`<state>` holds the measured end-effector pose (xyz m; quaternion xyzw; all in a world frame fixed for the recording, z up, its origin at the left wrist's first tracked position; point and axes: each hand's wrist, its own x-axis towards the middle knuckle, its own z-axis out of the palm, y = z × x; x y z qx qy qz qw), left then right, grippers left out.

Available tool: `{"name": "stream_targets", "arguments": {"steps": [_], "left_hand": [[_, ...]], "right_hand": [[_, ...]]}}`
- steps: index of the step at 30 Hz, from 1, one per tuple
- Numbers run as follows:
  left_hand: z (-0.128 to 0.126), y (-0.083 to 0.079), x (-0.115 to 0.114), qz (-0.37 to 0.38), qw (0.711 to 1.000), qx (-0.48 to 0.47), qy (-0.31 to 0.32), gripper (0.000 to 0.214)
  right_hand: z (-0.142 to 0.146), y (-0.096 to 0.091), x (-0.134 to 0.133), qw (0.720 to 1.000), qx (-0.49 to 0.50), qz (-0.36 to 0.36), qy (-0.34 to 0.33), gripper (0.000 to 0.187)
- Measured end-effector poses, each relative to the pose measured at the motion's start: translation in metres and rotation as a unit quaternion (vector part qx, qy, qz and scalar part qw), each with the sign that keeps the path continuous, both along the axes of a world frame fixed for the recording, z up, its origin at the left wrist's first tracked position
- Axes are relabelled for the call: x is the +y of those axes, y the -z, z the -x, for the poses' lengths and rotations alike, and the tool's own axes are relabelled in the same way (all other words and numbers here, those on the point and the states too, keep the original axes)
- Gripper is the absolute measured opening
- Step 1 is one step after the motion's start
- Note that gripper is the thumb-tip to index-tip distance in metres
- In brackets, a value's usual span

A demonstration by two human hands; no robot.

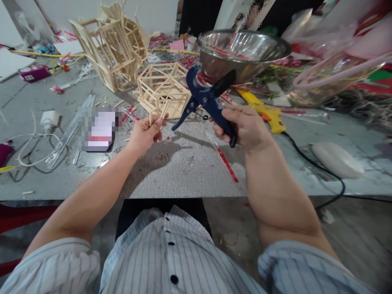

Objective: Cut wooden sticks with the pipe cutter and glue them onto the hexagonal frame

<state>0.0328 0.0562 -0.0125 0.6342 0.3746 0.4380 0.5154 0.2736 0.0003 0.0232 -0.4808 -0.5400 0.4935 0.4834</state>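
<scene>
Thin wooden sticks (164,111) are pinched in my left hand (146,132), pointing up and away from me. My right hand (243,124) is wrapped round a handle of a dark blue pipe cutter (206,98) with a black blade part. Its lower handle swings out toward the left, apart from the upper one, and its jaws point away from me. Just behind both hands sits a low frame of wooden sticks (163,87), partly covered by the cutter. A taller wooden stick structure (114,49) leans behind it on the left.
A steel bowl (241,51) stands behind the cutter. Right of my right hand lies a yellow glue gun (265,110) with a black cord, near a white oval object (337,159). A phone (101,128), a white charger (50,119) and clear strips are on the left.
</scene>
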Motion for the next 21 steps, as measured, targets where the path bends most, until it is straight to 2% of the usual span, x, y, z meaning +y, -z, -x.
{"name": "stream_targets", "arguments": {"steps": [4,7,9,12,14,17,19,21], "left_hand": [[0.001,-0.003,-0.004,0.017,0.999,0.007,0.051,0.022],[0.001,-0.004,-0.005,0.041,0.994,0.043,0.095,0.023],[0.001,-0.003,-0.006,0.051,0.991,0.055,0.109,0.023],[0.0,-0.001,-0.007,0.06,0.99,0.068,0.108,0.021],[-0.001,-0.001,-0.009,0.065,0.989,0.075,0.105,0.02],[-0.004,-0.002,-0.013,0.057,0.991,0.07,0.096,0.018],[-0.006,-0.002,-0.016,0.053,0.992,0.064,0.095,0.018],[-0.007,-0.002,-0.018,0.052,0.992,0.059,0.1,0.018]], "right_hand": [[0.005,0.0,0.001,0.996,0.083,0.022,-0.029,0.033],[0.007,0.007,0.008,0.994,0.096,0.034,-0.039,0.029],[0.009,0.015,0.013,0.995,0.092,0.013,-0.027,0.031],[0.015,0.03,0.017,0.999,0.04,-0.024,0.002,0.039],[0.021,0.036,0.016,0.999,0.011,-0.024,0.019,0.041],[0.032,0.038,0.013,0.998,0.046,-0.03,0.028,0.035],[0.04,0.037,0.01,0.995,0.091,-0.047,0.006,0.03],[0.045,0.034,0.009,0.992,0.101,-0.052,-0.048,0.028]]}}
